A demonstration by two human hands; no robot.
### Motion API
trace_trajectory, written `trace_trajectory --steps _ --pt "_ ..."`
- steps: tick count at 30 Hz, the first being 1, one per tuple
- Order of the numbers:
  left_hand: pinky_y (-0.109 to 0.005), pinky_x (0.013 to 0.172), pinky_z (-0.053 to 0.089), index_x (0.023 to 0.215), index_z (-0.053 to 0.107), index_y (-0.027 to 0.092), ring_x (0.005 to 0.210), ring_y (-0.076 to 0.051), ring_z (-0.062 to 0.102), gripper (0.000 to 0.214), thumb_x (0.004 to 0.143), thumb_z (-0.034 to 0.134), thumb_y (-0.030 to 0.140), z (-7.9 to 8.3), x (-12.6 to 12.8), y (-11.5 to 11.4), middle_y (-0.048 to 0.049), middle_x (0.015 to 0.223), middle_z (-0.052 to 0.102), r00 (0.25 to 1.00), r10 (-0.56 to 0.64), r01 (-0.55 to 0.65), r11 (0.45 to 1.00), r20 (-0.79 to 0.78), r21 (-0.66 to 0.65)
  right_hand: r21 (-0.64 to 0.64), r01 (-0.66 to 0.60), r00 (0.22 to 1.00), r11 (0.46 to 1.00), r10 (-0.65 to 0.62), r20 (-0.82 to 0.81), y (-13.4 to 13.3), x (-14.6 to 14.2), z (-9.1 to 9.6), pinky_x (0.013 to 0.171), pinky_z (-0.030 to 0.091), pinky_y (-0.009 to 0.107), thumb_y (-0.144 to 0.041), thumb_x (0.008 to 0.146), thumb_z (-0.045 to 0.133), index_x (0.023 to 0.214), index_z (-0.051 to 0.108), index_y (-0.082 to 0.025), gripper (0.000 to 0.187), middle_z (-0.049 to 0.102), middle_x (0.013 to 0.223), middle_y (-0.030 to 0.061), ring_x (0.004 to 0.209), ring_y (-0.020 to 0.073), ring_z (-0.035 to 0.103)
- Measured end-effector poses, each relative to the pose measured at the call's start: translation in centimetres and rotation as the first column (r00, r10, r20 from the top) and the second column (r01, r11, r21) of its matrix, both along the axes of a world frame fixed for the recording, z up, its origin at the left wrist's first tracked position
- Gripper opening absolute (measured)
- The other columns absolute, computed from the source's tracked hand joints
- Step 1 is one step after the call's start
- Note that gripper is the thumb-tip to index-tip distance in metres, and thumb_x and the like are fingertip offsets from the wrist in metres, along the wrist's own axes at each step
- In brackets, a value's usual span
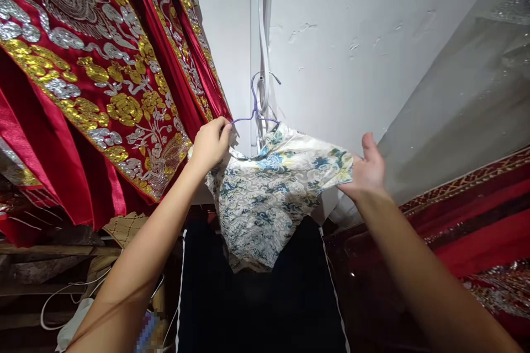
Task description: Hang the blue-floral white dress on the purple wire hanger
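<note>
A short-sleeved floral shirt (265,193), white with blue, green and yellow print, hangs in front of me on a purple clothes hanger (253,113) with a metal hook. My left hand (212,142) is closed around the hanger's left arm at the shirt's collar and shoulder. At the other side, my right hand (368,168) is at the end of the shirt's right-hand sleeve. Its thumb points up, apart from the cloth, and the sleeve edge hides the fingers. The shirt's lower hem hangs over dark trousers (256,309) with white side lines.
Red garments with gold and silver embroidery (124,105) hang at the left. White straps (263,27) run down the white wall (351,27) behind the hanger. A sheer, pale covering (451,99) and red sequined fabric (488,231) are on the right. Wooden shelving (45,251) and a white cable stand lower left.
</note>
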State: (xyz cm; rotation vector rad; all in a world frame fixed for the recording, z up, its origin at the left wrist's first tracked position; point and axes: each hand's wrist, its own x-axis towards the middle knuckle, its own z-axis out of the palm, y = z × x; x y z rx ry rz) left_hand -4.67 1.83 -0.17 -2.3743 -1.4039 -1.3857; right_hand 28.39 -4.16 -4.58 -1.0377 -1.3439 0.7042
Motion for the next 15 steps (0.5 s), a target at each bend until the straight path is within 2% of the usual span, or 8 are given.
trace_trajectory --steps 3,6,9,10,11,13,14,15 --pt "-0.030 0.071 0.040 0.085 0.056 0.020 0.075 -0.018 0.057 0.008 0.090 0.058 0.026 0.7 1.0 1.1 -0.0046 0.088 0.067 0.996 -0.013 0.016 0.999 0.083 -0.041 -0.096 -0.080 0.993 0.992 0.070 -0.099 -1.1 -0.1 2.3 0.089 0.044 0.051 -0.080 0.091 0.007 0.111 0.075 -0.014 0.096 0.068 0.120 0.0185 0.119 0.0328 0.061" --pt "-0.029 0.073 0.042 0.086 0.057 0.020 0.077 -0.017 0.057 0.007 0.086 0.062 0.024 1.0 1.4 2.4 -0.0029 0.085 0.066 0.977 -0.096 0.111 0.991 0.189 -0.073 -0.068 -0.210 0.972 0.975 0.201 -0.121 -2.5 -2.3 4.6 0.088 0.045 0.051 -0.082 0.088 0.004 0.119 0.071 -0.019 0.097 0.071 0.115 0.0150 0.115 0.0304 0.063" --pt "-0.028 0.071 0.044 0.086 0.061 0.018 0.075 -0.016 0.056 0.010 0.085 0.065 0.027 0.1 1.1 2.7 -0.0021 0.080 0.063 0.928 -0.248 0.288 0.951 0.277 -0.114 -0.132 -0.495 0.866 0.859 0.500 0.008 -3.5 -4.6 4.7 0.088 0.051 0.046 -0.086 0.086 0.015 0.113 0.074 -0.018 0.094 0.073 0.108 0.0160 0.108 0.0303 0.066" --pt "-0.027 0.069 0.044 0.089 0.062 0.018 0.074 -0.015 0.055 0.014 0.084 0.068 0.029 -0.4 0.9 2.5 -0.0015 0.080 0.061 0.894 -0.320 0.375 0.917 0.313 -0.136 -0.188 -0.559 0.806 0.807 0.583 0.105 -3.7 -5.1 4.2 0.089 0.052 0.045 -0.085 0.086 0.025 0.111 0.074 -0.018 0.088 0.073 0.108 0.0160 0.106 0.0301 0.067" --pt "-0.027 0.068 0.044 0.094 0.063 0.018 0.073 -0.014 0.054 0.019 0.082 0.072 0.029 -1.0 0.7 2.0 -0.0005 0.079 0.059 0.852 -0.390 0.464 0.871 0.349 -0.159 -0.239 -0.569 0.758 0.787 0.614 0.218 -3.6 -5.4 3.5 0.090 0.053 0.044 -0.081 0.087 0.036 0.111 0.074 -0.018 0.077 0.072 0.110 0.0153 0.105 0.0298 0.067" --pt "-0.026 0.067 0.044 0.102 0.064 0.019 0.070 -0.013 0.052 0.029 0.079 0.077 0.030 -1.9 0.5 0.5 0.0017 0.077 0.054 0.772 -0.494 0.600 0.773 0.400 -0.205 -0.250 -0.453 0.718 0.856 0.516 0.466 -3.1 -5.8 1.5 0.096 0.052 0.045 -0.063 0.087 0.057 0.120 0.071 -0.021 0.055 0.069 0.122 0.0130 0.112 0.0302 0.065" --pt "-0.026 0.067 0.044 0.101 0.065 0.019 0.069 -0.012 0.051 0.030 0.078 0.079 0.031 -2.2 0.7 -0.5 0.0023 0.076 0.053 0.746 -0.526 0.642 0.732 0.409 -0.229 -0.198 -0.370 0.703 0.908 0.413 0.579 -2.7 -6.1 0.3 0.102 0.049 0.047 -0.052 0.086 0.064 0.131 0.064 -0.023 0.054 0.064 0.133 0.0124 0.120 0.0313 0.061" --pt "-0.026 0.067 0.045 0.098 0.067 0.019 0.070 -0.012 0.051 0.028 0.077 0.080 0.031 -2.3 0.9 -1.6 0.0020 0.076 0.053 0.727 -0.552 0.672 0.695 0.409 -0.257 -0.119 -0.305 0.672 0.945 0.302 0.676 -2.2 -6.4 -1.0 0.107 0.045 0.050 -0.046 0.083 0.067 0.143 0.054 -0.024 0.065 0.056 0.144 0.0128 0.130 0.0328 0.054"
